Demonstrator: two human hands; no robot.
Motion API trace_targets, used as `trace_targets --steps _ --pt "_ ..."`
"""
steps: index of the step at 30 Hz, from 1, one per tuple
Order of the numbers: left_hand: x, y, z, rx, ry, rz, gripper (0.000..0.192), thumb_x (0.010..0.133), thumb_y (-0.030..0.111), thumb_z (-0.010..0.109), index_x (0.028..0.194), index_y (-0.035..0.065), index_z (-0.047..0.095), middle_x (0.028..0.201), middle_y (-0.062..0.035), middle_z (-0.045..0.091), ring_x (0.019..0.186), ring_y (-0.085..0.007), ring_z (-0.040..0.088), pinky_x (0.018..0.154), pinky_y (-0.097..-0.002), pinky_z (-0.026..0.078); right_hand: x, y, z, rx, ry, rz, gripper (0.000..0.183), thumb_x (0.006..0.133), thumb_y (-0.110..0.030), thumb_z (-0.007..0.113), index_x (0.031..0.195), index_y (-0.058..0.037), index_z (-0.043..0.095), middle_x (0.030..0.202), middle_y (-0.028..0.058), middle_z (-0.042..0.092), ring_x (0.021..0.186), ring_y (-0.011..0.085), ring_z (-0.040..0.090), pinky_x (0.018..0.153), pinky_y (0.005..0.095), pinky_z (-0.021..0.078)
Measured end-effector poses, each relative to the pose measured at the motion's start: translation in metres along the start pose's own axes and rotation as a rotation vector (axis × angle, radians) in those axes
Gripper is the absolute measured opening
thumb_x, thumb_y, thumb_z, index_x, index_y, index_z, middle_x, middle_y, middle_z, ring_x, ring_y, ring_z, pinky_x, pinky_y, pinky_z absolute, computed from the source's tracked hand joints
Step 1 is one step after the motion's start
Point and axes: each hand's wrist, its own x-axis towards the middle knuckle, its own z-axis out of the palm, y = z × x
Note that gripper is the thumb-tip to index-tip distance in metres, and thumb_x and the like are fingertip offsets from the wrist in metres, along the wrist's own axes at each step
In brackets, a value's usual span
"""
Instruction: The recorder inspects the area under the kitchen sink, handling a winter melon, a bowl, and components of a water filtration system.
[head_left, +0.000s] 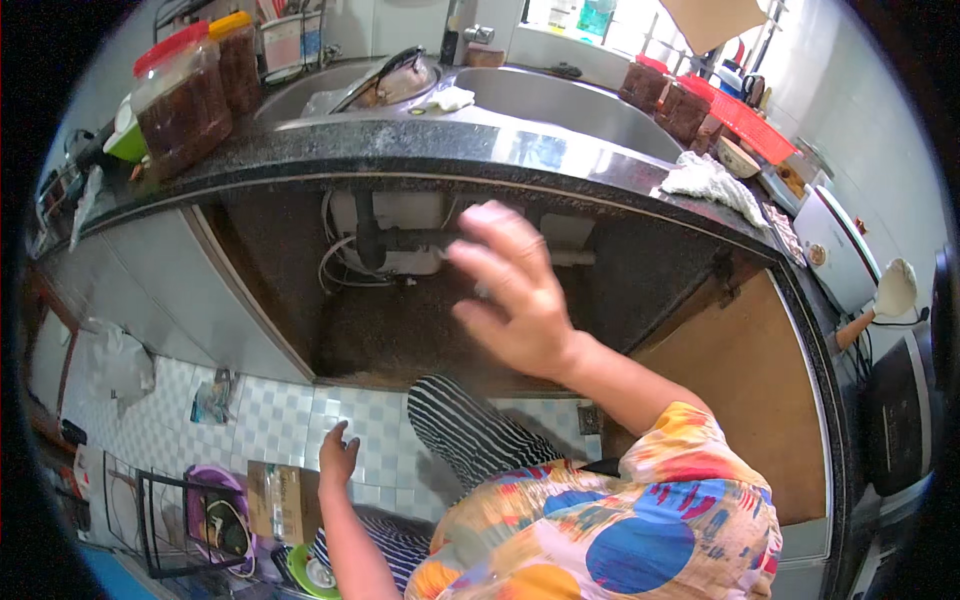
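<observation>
My right hand (521, 296) is raised in front of the open under-sink cabinet (405, 345). Its fingers are spread, slightly blurred, and nothing shows in them. Behind it inside the cabinet are a dark drain pipe (369, 232) and a thin white hose (324, 266). Part of the cabinet's back is hidden by the hand. Low on the left, my left hand (339, 454) hangs over the tiled floor (270, 427) with fingers apart, holding nothing visible. A cardboard box (304, 499) lies close to that hand. The brown cabinet door (742, 397) stands open on my right.
Above runs the dark countertop edge (375, 146) with a double steel sink (555, 97). Lidded jars (184, 112) stand at its left, a white cloth (712, 184) at its right. A plastic bag (120, 364), a purple basin (217, 480) and a black frame (142, 525) are at floor left.
</observation>
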Motion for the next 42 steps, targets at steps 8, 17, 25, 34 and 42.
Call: trace_targets --steps 8,17,25,34,42 --pt "-0.010 -0.005 0.004 0.072 -0.038 -0.006 0.052 0.080 0.018 0.068 0.128 0.0048 0.055 0.118 -0.0215 0.061 0.093 -0.0331 0.065 0.083 -0.0404 0.051 0.042 0.084 -0.137 -0.879 0.144 0.261 0.052 0.086 -0.035 0.064 0.130 -0.0112 0.052 0.139 0.0165 0.046 0.135 0.0397 0.033 0.109 0.0577 0.0231" --pt "-0.003 -0.006 0.007 0.012 -0.068 0.016 0.048 0.082 0.021 0.067 0.126 0.0045 0.056 0.109 -0.0236 0.064 0.089 -0.0362 0.064 0.081 -0.0424 0.050 -0.001 0.199 -0.259 -0.945 -0.488 0.840 0.048 0.091 -0.047 0.050 0.107 -0.0029 0.061 0.102 0.0254 0.063 0.097 0.0425 0.060 0.083 0.0449 0.0449" --pt "-0.014 -0.006 0.005 -0.068 -0.092 -0.058 0.047 0.085 0.022 0.064 0.128 0.0061 0.054 0.115 -0.0232 0.062 0.107 -0.0381 0.058 0.091 -0.0431 0.047 0.023 0.067 -0.117 -0.573 -0.111 0.399 0.026 0.093 -0.019 0.056 0.109 0.0003 0.060 0.103 0.0156 0.062 0.097 0.0291 0.061 0.088 0.0355 0.0449" --pt "-0.018 0.009 -0.006 0.054 -0.142 -0.122 0.046 0.089 0.023 0.060 0.132 0.0106 0.051 0.119 -0.0196 0.060 0.107 -0.0377 0.058 0.090 -0.0441 0.047 -0.027 0.002 0.101 0.517 -0.570 0.600 0.022 0.087 -0.009 0.061 0.107 0.0003 0.061 0.102 0.0127 0.063 0.094 0.0178 0.059 0.083 0.0293 0.0451" --pt "-0.022 0.015 -0.021 0.116 -0.135 -0.192 0.044 0.089 0.021 0.059 0.131 0.0105 0.051 0.116 -0.0166 0.060 0.104 -0.0363 0.059 0.087 -0.0438 0.048 -0.214 0.134 0.344 1.506 -0.394 1.938 0.040 0.100 -0.029 0.041 0.128 -0.0030 0.052 0.132 0.0172 0.054 0.121 0.0324 0.053 0.105 0.0490 0.0399"
